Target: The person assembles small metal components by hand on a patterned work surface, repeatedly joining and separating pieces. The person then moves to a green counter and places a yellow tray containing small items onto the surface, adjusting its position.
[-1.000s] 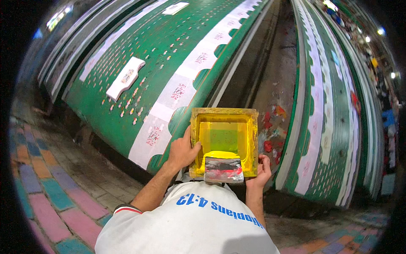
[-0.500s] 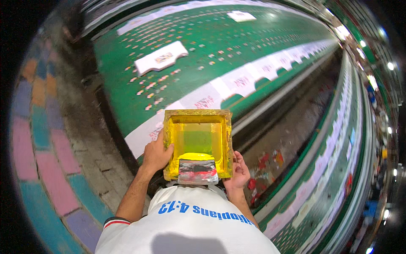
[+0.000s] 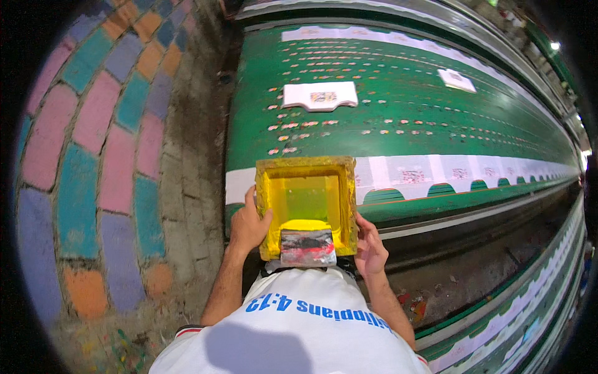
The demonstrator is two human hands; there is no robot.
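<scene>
A square screen-printing frame, its rim smeared with yellow, is held level in front of my shirt. My left hand grips its left side, thumb over the rim. On the opposite side my right hand clasps the edge with curled fingers, partly hidden by the frame. A squeegee stained grey, black and red leans inside against the near rim. Bright yellow ink is pooled just beyond the squeegee's blade, on the translucent mesh.
Beyond the frame stretches a long green printing table. White printed fabric pieces line its near edge. Two white fabric stacks lie farther in. Painted paving is at left; another table runs along the right, past a dark aisle.
My view has swung round, so the green table now runs more straight across and more paving shows at left. Both hands still hold the frame, with the squeegee in the same place inside.
</scene>
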